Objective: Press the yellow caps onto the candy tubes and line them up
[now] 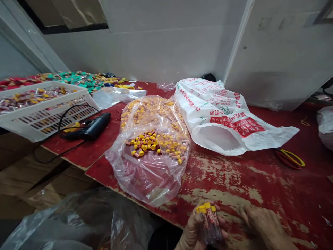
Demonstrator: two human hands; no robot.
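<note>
A bundle of small clear tubes with yellow caps (208, 217) is gripped in my left hand (194, 227), low in the head view at the table's front edge. The tubes stand roughly upright, with red and white print showing through. To their right, my right hand (264, 222) is apart from them, low over the worn red tabletop. Its fingers are curled in and slightly blurred; whatever they may hold is hidden. Beyond my hands lies a clear plastic bag (153, 184), its mouth towards me, with many yellow-capped tubes (148, 142) inside.
A white woven sack (215, 104) lies open-mouthed behind my hands. Yellow and red rubber bands (291, 158) are at its right. On the left are a black heat gun (96, 126) with a cord and a white basket (47, 121) of tubes. Plastic sheeting (85, 222) hangs below the edge.
</note>
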